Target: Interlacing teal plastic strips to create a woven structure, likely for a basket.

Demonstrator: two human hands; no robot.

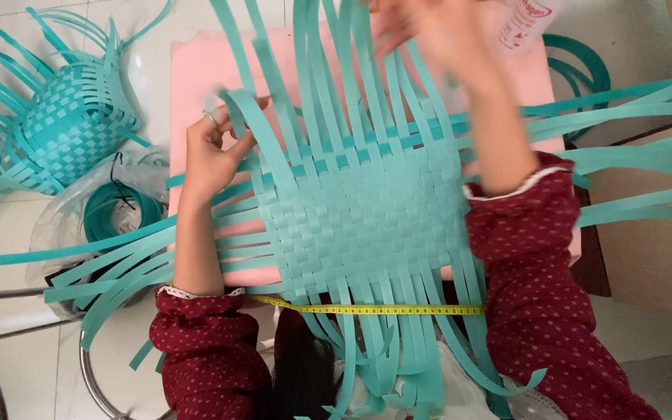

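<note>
We see our left hand (210,152) pinching one bent teal strip (254,124) at the edge of the woven teal mat (363,214) lying on the pink board (196,70), while our blurred right hand (437,31) hovers spread above; the strips look light, springy and slick, best gripped near the weave.

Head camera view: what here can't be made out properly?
- Right hand: motion-blurred and cut by the top edge; its grip is unclear.
- White plastic bottle: cropped by the top edge.
- Yellow measuring tape: its ends pass under the flat teal weaving strips.
- Left hand: pinches one strip; fingertips partly hidden.
</note>
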